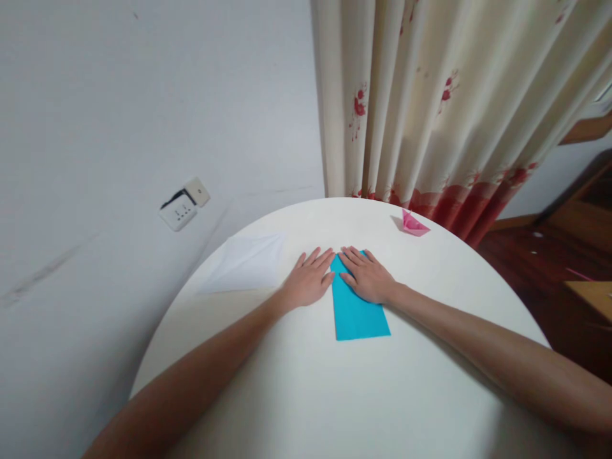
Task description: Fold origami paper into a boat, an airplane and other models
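Note:
A blue sheet of paper (pixel 361 319), folded into a narrow rectangle, lies flat on the white round table (pixel 287 389). Palm down, my right hand (pixel 368 277) rests on its upper part, fingers stretched out and hiding some of the far right edge. My left hand (pixel 308 279) lies flat on the table just left of the paper, its fingertips at the paper's upper left edge. Both hands are open and grip nothing. Whether the left fingertips press on the paper or only sit beside it, I cannot tell.
A pink folded paper boat (pixel 414 224) stands near the table's far right edge. White paper (pixel 248 262) lies to the left of my left hand. Behind the table are a wall with a socket (pixel 178 212) and a flowered curtain (pixel 421 115).

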Motion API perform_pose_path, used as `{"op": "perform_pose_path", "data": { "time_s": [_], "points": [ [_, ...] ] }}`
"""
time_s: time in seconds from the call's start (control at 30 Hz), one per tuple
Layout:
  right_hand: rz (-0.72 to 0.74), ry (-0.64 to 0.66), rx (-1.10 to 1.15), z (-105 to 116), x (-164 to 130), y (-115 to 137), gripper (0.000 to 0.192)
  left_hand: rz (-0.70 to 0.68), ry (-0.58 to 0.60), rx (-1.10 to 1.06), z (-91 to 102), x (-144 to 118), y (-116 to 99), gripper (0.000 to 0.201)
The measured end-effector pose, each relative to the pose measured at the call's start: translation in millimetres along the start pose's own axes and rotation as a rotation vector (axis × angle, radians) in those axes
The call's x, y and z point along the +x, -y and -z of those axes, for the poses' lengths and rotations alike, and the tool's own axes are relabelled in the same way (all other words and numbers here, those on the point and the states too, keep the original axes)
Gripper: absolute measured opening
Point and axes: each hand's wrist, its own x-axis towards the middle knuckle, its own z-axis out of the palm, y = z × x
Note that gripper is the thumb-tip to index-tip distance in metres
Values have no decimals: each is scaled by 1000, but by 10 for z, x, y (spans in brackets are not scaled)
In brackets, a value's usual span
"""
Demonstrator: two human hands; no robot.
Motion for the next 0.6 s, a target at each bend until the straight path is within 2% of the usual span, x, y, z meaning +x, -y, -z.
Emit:
{"op": "perform_pose_path", "data": {
  "time_s": [0.13, 0.33, 0.5, 0.6],
  "points": [
    [-11, -12, -10, -2, -1, -16, 62, -15, 13, 27, 31, -92, -133, 61],
    [-7, -2, -12, 11, -8, -30, 60, -176, 121, 11, 148, -433, -471, 69],
    [-14, -15, -24, 18, 23, -97, 59, -330, 121, -50, 157, -639, -556, 62],
    [-6, -25, -16, 36, 48, -137, 58, -377, 109, -96, 161, -737, -576, 59]
  ]
}}
